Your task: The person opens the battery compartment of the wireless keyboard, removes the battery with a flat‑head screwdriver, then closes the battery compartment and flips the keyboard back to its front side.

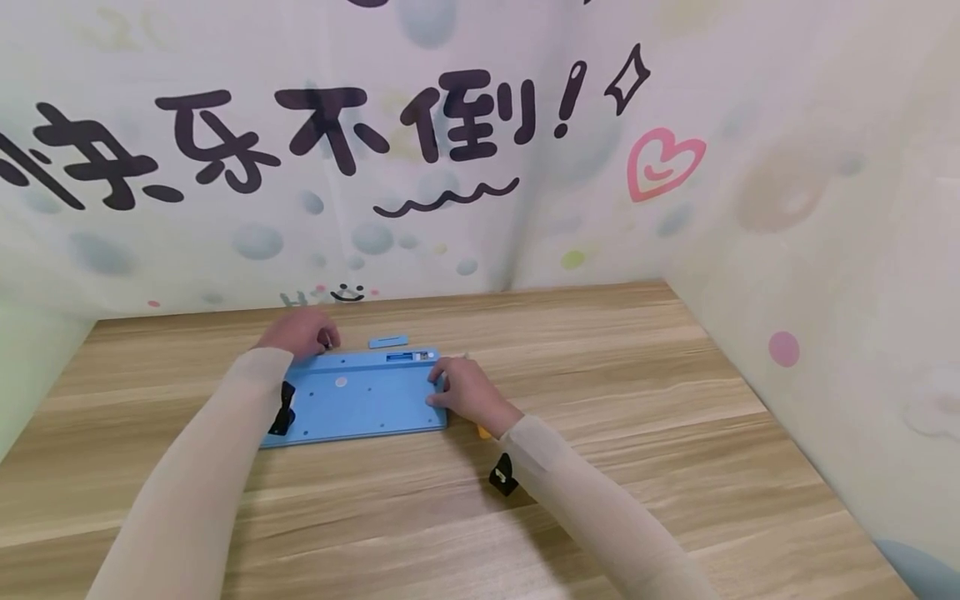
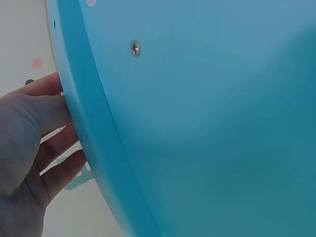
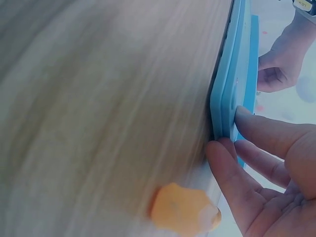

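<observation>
A light-blue keyboard (image 1: 352,404) lies face down on the table, its underside dotted with screws. Its battery compartment (image 1: 408,357) is uncovered near the far right corner. Behind it lies a separate blue battery cover (image 1: 387,342). At the far left edge, my left hand (image 1: 303,333) has curled fingers; a small dark-ended object (image 2: 29,82) shows at its fingertips, mostly hidden, its kind unclear. My right hand (image 1: 472,392) grips the keyboard's right end, thumb on the upturned face and fingers at the side, as the right wrist view shows.
An orange lobed object (image 3: 182,210) sits on the wooden table (image 1: 600,400) beside the right hand. A printed cloth backdrop (image 1: 480,242) rises along the table's back edge, and a pale wall (image 1: 847,317) borders the right side. Black pieces hang at both sleeves.
</observation>
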Available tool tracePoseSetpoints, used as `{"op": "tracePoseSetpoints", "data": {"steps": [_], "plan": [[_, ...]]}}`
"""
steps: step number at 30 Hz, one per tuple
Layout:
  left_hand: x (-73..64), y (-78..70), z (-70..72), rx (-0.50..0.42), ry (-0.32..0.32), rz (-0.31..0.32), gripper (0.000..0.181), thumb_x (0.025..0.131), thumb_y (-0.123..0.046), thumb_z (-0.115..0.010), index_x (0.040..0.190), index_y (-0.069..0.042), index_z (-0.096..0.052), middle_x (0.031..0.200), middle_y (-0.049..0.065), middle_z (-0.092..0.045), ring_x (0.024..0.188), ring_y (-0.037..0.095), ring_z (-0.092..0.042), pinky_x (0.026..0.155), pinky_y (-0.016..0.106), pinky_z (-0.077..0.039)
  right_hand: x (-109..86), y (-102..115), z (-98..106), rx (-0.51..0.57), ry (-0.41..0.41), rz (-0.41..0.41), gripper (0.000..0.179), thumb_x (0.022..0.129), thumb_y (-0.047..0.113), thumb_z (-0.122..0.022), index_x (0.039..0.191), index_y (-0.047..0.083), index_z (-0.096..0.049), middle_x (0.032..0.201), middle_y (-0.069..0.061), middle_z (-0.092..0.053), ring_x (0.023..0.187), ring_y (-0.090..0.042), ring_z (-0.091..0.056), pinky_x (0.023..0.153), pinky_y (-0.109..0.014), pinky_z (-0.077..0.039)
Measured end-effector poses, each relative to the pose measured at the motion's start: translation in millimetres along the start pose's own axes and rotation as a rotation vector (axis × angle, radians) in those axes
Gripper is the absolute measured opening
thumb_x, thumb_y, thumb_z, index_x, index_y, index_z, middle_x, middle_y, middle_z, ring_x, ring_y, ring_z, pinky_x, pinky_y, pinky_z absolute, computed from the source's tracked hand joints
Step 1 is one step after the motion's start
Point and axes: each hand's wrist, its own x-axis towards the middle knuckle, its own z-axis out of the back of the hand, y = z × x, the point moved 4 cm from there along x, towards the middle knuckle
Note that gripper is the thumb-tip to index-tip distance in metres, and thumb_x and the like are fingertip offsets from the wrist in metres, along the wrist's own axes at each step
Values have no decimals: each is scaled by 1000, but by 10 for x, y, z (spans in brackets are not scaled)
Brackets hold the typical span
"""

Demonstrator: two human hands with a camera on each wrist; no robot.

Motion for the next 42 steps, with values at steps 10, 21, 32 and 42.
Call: {"op": "tracePoseSetpoints", "data": {"steps": [10,21,32,42], "plan": [[-37,5,16,-13,18,20,21,81,8,-61,92,-6,-70,92,12,-64,87,29,-58,77,46,-46,-15,10,-5,5,-7,12,27,79,15,-72,102,4,-63,66,-1,-55,56,-11,-47,50,-20,-40],[-55,54,69,-90,45,14,21,83,7,-58,96,-7,-69,95,11,-62,89,29,-55,78,47,-45,-9,20,-13,20,-9,15,28,80,15,-72,103,4,-63,70,-1,-55,60,-12,-47,53,-21,-41],[-40,-72,182,-108,1,-25,21,84,1,-60,105,-1,-65,102,18,-62,95,33,-56,83,49,-45,-6,10,-5,15,-9,11,28,79,15,-72,103,4,-63,68,-1,-55,57,-12,-47,51,-20,-40],[-130,-291,205,-158,-21,-73,24,83,-3,-60,107,0,-64,105,16,-62,98,32,-56,85,48,-44,-11,1,2,4,-7,2,27,80,15,-72,103,4,-63,70,-1,-55,60,-13,-48,53,-21,-41]]}}
